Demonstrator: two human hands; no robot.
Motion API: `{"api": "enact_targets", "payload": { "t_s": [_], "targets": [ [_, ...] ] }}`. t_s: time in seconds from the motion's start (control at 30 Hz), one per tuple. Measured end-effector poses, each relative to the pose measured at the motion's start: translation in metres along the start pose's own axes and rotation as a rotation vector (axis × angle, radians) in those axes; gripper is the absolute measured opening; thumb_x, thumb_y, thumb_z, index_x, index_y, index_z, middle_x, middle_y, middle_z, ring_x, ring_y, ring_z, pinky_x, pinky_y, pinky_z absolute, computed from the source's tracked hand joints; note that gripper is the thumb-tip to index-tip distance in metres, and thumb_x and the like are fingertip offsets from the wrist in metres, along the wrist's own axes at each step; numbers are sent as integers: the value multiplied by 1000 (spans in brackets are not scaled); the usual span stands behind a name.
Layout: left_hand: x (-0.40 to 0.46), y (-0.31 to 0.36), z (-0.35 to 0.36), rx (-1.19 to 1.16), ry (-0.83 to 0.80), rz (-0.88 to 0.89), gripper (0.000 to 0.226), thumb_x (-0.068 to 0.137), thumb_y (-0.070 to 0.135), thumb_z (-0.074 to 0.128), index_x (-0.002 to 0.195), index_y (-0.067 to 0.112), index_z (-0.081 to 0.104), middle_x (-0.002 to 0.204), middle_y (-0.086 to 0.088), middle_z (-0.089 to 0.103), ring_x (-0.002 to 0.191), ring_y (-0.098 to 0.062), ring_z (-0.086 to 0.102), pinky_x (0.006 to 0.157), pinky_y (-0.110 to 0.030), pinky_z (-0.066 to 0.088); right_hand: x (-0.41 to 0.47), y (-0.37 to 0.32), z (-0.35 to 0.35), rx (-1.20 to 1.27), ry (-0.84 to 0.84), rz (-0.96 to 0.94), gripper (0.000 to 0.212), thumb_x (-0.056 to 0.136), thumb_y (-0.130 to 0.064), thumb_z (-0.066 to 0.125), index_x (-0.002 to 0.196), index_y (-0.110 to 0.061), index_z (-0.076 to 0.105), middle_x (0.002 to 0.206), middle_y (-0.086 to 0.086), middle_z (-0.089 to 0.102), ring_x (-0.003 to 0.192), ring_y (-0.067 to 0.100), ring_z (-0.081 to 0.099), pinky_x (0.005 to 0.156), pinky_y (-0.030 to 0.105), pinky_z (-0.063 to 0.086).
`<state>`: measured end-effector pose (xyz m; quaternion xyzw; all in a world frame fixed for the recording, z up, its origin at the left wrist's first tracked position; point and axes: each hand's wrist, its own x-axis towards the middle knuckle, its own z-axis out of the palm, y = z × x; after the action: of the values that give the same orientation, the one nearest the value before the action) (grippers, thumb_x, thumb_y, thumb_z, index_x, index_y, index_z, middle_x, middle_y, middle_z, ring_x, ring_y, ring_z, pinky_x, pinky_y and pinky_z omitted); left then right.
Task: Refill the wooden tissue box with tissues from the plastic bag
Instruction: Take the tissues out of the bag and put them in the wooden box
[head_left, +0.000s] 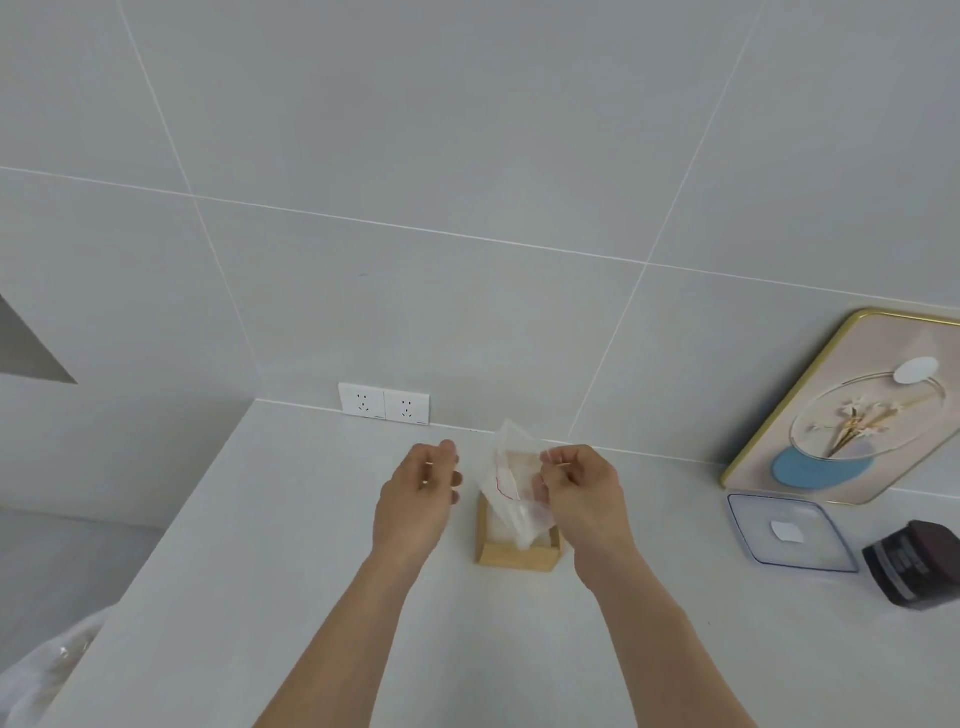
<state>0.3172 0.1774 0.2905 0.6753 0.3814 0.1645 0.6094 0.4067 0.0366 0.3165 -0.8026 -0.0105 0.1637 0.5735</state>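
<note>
Two hands: both bare, forearms reaching in from the bottom edge over a pale grey countertop (291, 519).
Right hand (584, 499): fingers pinched narrow on the upper part of a clear, crinkled plastic bag (511, 488) with a thin red line on it; the hand holds it upright, its lower end dipping into the box.
Left hand (421, 493): fingers loosely curled, half open, holding nothing; just left of the bag, not touching it.
Box: small light-wood tissue box (517, 556), open at the top, standing on the countertop directly under the bag, between the two wrists.
Tissues: white material (496, 527) shows inside the box behind the bag; cannot tell how much is bag and how much is tissue.
Right side, nearer: dark brown box-shaped container (914, 569) on the counter, well apart from the wooden box.
Right side, next back: clear square plastic lid (789, 532) with a white patch at its centre, lying flat, just beside the dark container.
Right side, far: gold-framed picture of dried flowers (852, 410), leaning tilted against the wall.
Back wall: large pale grey tiles (467, 156) with white grout; white double wall socket (384, 404) just above the counter's rear edge, behind the left hand.
Left edge: counter drops off; white crumpled plastic (47, 670) below it at the lower left corner.
</note>
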Motion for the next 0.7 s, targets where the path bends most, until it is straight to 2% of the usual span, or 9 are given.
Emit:
{"api": "enact_targets", "payload": {
  "t_s": [0.13,0.23,0.3,0.37,0.4,0.5,0.6,0.67,0.7],
  "targets": [
    [11,-16,-6,-123,-61,-201,34,91,59,57,111,32,58,120,2,66,110,-17,64,104,-43,47,-7,-18,-4,154,-173,-26,8,101,-6,59,101,-8,67,81,12,68,75,21,71,55,19,54],
    [12,-23,-8,-321,-216,-331,55,88,64,59,129,27,56,127,3,65,117,-18,63,110,-41,45,-11,-28,-6,341,-306,6,10,101,-5,60,109,-6,65,82,9,68,68,17,73,60,27,57],
    [13,-27,-10,-430,-290,-361,57,84,61,68,127,22,64,123,0,72,117,-20,67,109,-46,49,-8,-24,-5,370,-245,33,16,98,-7,63,112,-13,60,88,8,73,73,24,76,72,38,60],
    [13,-24,-10,-425,-271,-293,48,81,47,77,118,18,70,116,-3,77,113,-24,70,105,-49,52,-3,-15,-5,258,-95,-6,18,94,-9,66,102,-21,55,90,2,74,82,28,75,77,40,59],
    [14,-21,-8,-385,-215,-249,42,79,41,80,113,17,72,113,-5,77,109,-25,71,101,-48,55,-2,-12,-6,199,-32,-38,20,93,-8,66,95,-20,51,89,0,73,81,23,73,73,35,56],
    [19,-12,-4,-240,-24,-105,25,82,26,79,100,13,67,100,-4,74,90,-22,68,74,-32,56,-1,-3,-8,92,44,-120,30,91,-5,68,79,-20,45,89,1,72,69,13,68,64,31,50],
    [23,-6,-4,-55,71,11,31,74,38,78,92,18,63,90,2,70,87,-23,67,74,-42,56,-1,0,-13,80,-55,-107,29,91,-4,70,70,-19,58,95,14,76,84,28,75,70,46,60],
    [23,-2,-6,70,101,72,35,73,43,76,94,20,60,89,4,69,87,-25,66,75,-43,56,-3,-1,-20,135,-220,-14,10,93,-4,70,88,-13,70,104,9,78,96,27,78,73,45,65],
    [23,-1,-7,122,117,104,34,77,41,77,96,19,59,88,4,68,85,-26,65,73,-42,55,-3,-2,-23,158,-309,31,9,94,-6,70,101,-12,72,110,7,78,101,27,77,74,43,65]
  ]
}}
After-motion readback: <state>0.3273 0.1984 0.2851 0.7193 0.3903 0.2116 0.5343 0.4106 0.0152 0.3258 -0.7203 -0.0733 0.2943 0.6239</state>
